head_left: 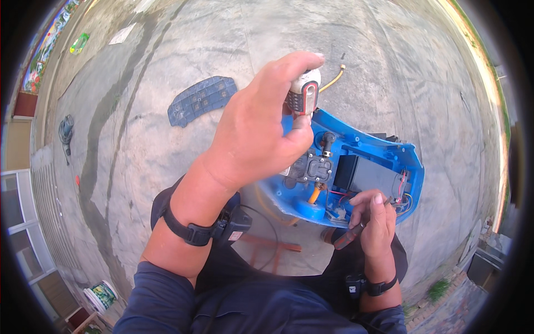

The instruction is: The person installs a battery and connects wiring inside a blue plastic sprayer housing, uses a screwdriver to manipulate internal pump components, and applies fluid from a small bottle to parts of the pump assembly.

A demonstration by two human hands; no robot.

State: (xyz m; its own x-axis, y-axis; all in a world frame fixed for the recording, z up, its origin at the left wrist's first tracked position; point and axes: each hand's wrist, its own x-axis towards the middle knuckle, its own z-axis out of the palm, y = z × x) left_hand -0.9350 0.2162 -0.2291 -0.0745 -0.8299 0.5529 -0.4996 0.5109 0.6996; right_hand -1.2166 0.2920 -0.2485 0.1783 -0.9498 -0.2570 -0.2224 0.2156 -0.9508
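My left hand is raised close to the camera, closed around a white, red and black tool handle. Below it lies a blue plastic housing, open side up, with a black pump, a black battery box, thin red wires and an orange tube inside. My right hand rests at the housing's near edge, gripping a screwdriver with a red and black handle whose tip points into the wiring.
A dark blue ribbed cover panel lies on the concrete to the upper left. A yellow hose runs behind the housing. A reddish metal frame stands below it. A small bucket sits lower left.
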